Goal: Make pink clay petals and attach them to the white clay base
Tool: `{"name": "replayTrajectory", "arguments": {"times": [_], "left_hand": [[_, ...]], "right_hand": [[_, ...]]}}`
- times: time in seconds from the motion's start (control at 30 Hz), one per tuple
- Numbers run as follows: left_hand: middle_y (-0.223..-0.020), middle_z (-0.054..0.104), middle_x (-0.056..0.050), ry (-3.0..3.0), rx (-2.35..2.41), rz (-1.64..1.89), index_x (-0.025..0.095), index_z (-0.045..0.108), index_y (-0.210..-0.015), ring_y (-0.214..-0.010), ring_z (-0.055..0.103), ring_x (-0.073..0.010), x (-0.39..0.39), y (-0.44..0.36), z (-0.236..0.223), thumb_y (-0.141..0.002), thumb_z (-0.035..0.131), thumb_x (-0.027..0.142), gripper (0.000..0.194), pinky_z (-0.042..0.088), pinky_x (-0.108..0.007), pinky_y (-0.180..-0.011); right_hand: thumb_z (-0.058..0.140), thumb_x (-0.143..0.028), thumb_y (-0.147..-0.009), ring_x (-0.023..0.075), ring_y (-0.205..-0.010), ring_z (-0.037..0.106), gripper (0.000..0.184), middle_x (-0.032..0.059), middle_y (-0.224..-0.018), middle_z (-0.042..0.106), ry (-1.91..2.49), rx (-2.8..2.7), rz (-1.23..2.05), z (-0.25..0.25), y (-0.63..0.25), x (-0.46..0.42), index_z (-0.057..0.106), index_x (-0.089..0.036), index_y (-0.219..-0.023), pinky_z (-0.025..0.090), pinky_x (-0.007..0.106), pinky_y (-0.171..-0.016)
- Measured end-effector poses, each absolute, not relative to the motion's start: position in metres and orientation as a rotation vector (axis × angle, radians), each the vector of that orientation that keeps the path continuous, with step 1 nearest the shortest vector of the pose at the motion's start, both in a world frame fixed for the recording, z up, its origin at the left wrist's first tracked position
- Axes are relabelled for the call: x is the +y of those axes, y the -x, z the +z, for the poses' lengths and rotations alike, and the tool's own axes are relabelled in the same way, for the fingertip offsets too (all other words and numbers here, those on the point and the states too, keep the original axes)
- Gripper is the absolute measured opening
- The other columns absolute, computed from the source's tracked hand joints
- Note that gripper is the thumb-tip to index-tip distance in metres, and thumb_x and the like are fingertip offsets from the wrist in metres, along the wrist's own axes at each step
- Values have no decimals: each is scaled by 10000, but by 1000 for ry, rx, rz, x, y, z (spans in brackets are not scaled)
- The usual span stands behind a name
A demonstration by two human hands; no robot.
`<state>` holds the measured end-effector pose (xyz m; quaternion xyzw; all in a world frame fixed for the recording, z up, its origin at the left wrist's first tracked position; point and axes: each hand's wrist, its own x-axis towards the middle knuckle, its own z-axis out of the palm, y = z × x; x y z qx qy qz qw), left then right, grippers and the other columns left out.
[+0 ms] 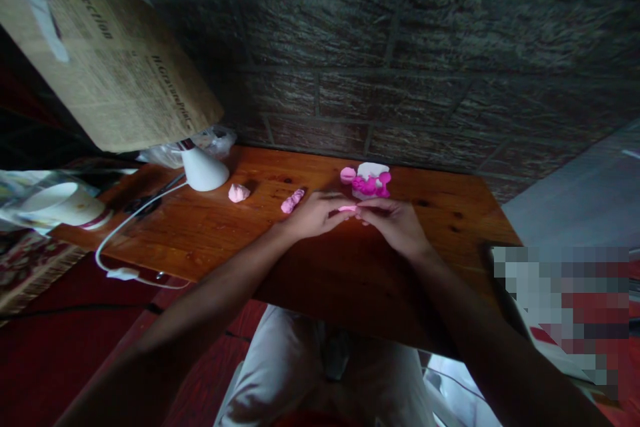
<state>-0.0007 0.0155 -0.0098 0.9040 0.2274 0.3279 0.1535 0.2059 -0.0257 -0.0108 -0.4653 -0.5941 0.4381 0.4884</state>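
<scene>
From the head view I watch the left hand (320, 213) and right hand (395, 221) pinching a small, pale-pink, clay-like strip (347, 208) between their fingertips, over a brown wooden table (450, 217). Just beyond them I see a bumpy magenta clay-like shape (371, 186) against a white flat piece (373, 170); a knobbly pink clay-like roll (293, 201) lies beside the left hand.

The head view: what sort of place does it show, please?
Probably a room in a home: a white-based lamp stands on a wooden table, and what looks like a fringed rug shows at the left edge.
</scene>
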Motion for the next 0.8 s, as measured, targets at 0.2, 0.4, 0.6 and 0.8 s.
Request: {"name": "replayTrajectory", "arguments": {"times": [0.2, 0.4, 0.6, 0.8], "left_hand": [[-1027, 811, -87, -2547, 626, 1032, 183, 774, -1069, -952, 758, -199, 11, -4, -9, -975, 626, 237, 183, 575, -315, -864], [-943, 816, -62, -2268, 740, 1097, 164, 781, -1057, -773, 740, -159, 9, -4, -1, -933, 687, 259, 182, 543, -244, -690], [-922, 793, -80, -2066, 752, 1151, 144, 750, -975, -769, 712, -160, 18, -2, -7, -921, 688, 347, 219, 531, -252, -684], [-788, 749, -60, -2041, 1004, 1251, 131, 717, -863, -682, 653, -145, 37, 20, -17, -927, 633, 429, 316, 487, -243, -647]], "right_hand": [[770, -251, -644, 164, -636, 699, 128, 8, -701, 772, 1147, -1304, 1067, -13, -201, -23, 801, -218, -763, 584, 313, -673], [823, -287, -573, 139, -604, 658, 145, 5, -658, 738, 1009, -957, 1253, -10, -191, -20, 760, -216, -682, 584, 300, -638], [863, -259, -579, 138, -651, 650, 165, 11, -717, 737, 913, -839, 1299, -8, -190, -19, 746, -232, -692, 577, 277, -639], [892, -220, -599, 86, -658, 634, 188, -24, -730, 736, 825, -668, 1301, 5, -211, -23, 776, -231, -747, 550, 187, -636]]}}
